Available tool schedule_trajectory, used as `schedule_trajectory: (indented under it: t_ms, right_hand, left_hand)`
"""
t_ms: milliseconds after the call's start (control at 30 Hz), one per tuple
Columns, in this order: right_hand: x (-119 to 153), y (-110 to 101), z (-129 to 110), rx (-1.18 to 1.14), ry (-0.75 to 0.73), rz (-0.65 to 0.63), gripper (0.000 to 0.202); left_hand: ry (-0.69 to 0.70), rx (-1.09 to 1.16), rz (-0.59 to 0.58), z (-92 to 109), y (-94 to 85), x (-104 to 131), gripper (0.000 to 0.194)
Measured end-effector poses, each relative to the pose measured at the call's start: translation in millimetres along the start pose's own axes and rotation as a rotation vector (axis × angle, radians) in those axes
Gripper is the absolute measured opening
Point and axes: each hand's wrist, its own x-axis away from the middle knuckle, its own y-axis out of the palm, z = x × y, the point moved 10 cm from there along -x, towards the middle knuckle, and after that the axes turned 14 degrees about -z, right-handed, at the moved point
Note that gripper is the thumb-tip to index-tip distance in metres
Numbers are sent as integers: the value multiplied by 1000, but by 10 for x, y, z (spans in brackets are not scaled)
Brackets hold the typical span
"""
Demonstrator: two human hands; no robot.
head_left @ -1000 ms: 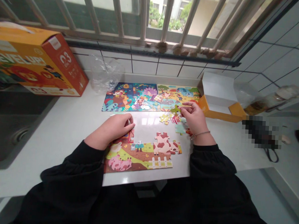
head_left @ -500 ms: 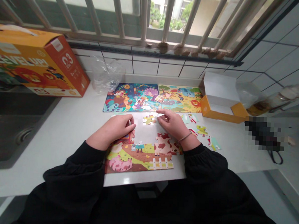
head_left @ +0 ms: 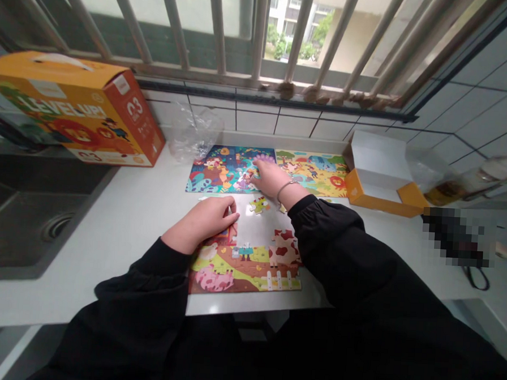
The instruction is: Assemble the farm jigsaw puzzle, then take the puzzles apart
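Note:
A partly assembled farm jigsaw puzzle [head_left: 249, 266] lies before me, with a pig, a cow and a fence on it. My left hand [head_left: 209, 222] rests at its upper left, fingers curled and thumb close to them; whatever they may hold is hidden. Just right of that hand, a loose yellow-green puzzle piece [head_left: 258, 205] lies on the white counter. My right hand [head_left: 271, 181] is over the dark blue animal picture [head_left: 214, 171], index finger stretched forward and thumb apart. No piece shows between those fingers.
A yellow animal picture [head_left: 318, 170] adjoins the blue one. An orange box [head_left: 376, 199] stands open at right, a large orange carton [head_left: 91, 113] at left beside the sink [head_left: 33, 258]. Crumpled clear plastic [head_left: 194, 133] lies by the wall. My right sleeve covers the area of loose pieces.
My right hand has moved forward and left, from beside the loose piece to over the blue picture, its fingers spreading. The left hand stays at the puzzle. The view has shifted slightly.

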Motion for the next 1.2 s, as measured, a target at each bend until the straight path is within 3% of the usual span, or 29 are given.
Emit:
schedule_trajectory:
  t_ms: [267,333,400,467,533,600,767,900,1033,1200]
  right_hand:
    - [-201,3,34,-3,-23,-23,81]
    - [-142,-35,51,-40,-28,-23,66]
    - [8,-88,48,-96,-47,-8,36]
    - [253,-140,40,-175,-64,24,13]
    - [562,-167,40,-277,-62,75,7]
    - [855,-76,21,-436,-63,66,17]
    - [1259,551,-316,-889,-201,-278,45]
    - [1323,715,-436,-788,-241,-331,37]
    - [1307,703,-404,-652,-193,-297,24]
    - [1311,660,-416,-555,-190,-243,24]
  left_hand:
    - [-18,-35,-5,-32,34,-34,16]
    - [-15,-29,-6,-23,27,-32,15]
    - [-10,-19,-9,-16,20,-27,13]
    - [-6,-13,-9,-13,15,-23,12]
    - [0,-16,-4,-10,10,-21,13]
    - [4,-20,5,-12,8,-23,13]
    - [-4,-13,5,-45,43,-45,13]
    - [-23,-29,4,-75,59,-62,15]
    - [-9,-22,7,-72,52,-67,16]
    - [-1,6,-14,-59,46,-40,13]
